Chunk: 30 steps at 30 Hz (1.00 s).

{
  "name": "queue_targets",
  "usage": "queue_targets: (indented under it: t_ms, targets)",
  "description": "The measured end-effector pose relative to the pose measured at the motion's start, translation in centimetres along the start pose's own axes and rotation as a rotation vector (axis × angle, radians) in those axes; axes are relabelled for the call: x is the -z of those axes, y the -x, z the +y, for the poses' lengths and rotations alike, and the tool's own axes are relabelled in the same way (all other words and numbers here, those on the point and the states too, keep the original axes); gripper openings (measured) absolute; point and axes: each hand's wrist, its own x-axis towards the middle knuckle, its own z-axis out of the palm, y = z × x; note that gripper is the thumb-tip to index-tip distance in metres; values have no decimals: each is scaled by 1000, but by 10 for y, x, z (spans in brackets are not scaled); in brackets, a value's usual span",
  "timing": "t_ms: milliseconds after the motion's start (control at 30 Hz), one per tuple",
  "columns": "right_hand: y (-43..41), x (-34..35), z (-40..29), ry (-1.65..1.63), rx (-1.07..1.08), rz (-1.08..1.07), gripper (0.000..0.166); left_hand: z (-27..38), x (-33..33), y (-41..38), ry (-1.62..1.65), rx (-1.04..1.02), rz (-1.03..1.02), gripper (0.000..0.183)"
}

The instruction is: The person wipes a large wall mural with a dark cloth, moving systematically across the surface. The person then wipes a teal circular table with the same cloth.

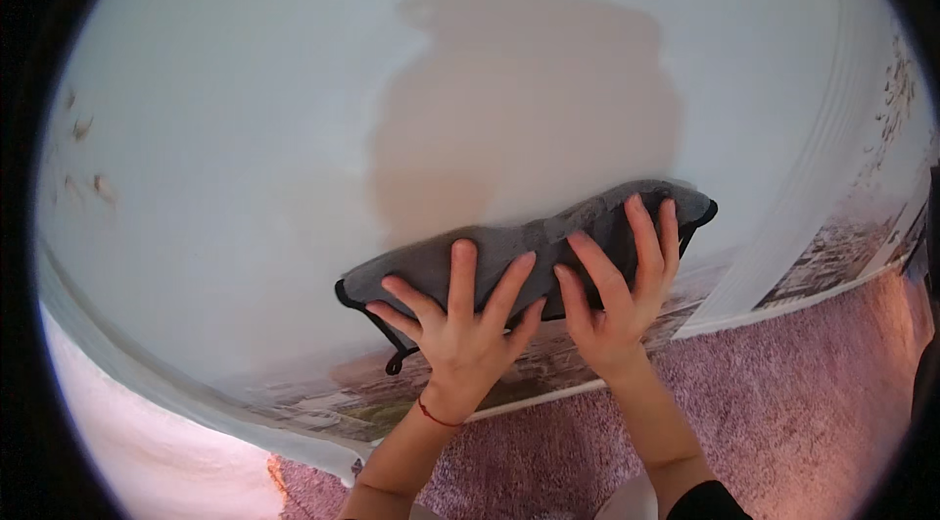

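A folded grey cloth (507, 244) with black edging lies across the pale covered surface before me, its right end farther from me than its left. A black loop (396, 362) sticks out at its lower left corner. My left hand (463, 336) rests palm down on the left half of the cloth, fingers spread. On the right half lies my right hand (617, 300), its fingers apart and its fingertips touching the cloth near the far edge. The hands hide part of the cloth's near side.
The pale cover (242, 175) carries a printed town scene (830, 255) along its near side. A brownish shadow falls beyond the cloth. Below the edge is a purple carpet (786, 373). A whitish, pink-lit surface (169, 439) shows at lower left.
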Motion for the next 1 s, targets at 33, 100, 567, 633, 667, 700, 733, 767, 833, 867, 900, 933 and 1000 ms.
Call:
queue_targets:
  t_ms: [33,100,567,633,667,700,733,767,833,867,900,933,1000]
  targets:
    - [9,-3,-3,-14,19,5,33,0,-2,9,13,21,-4,56]
    - [26,-7,-7,-48,51,3,35,-2,-3,28,36,67,-26,55]
    - [-74,-43,-44,-110,394,127,37,-68,70,-68,-13,-38,189,74]
    - [-102,-46,-53,-118,421,154,35,-79,73,-87,-36,-53,301,75]
    - [-105,-47,-60,-98,411,144,36,-80,75,-87,-33,-42,283,76]
    - [-103,-50,-66,-83,396,130,37,-82,75,-83,-34,-30,259,78]
    - [-94,-48,-67,-38,388,44,39,-79,72,-73,-38,8,214,79]
    - [-80,-45,-67,7,380,-43,41,-77,68,-59,-43,47,170,80]
    - [-38,-47,-63,33,358,-154,50,-74,46,-21,-60,64,109,80]
    - [-13,-49,-62,27,344,-229,53,-75,38,3,-58,86,70,81]
    - [6,-46,-60,41,350,-269,53,-71,30,24,-34,112,47,81]
    - [31,-46,-62,36,338,-315,52,-73,22,50,-75,98,21,79]
    - [83,-47,-57,45,334,-391,50,-77,-3,100,-126,58,9,76]
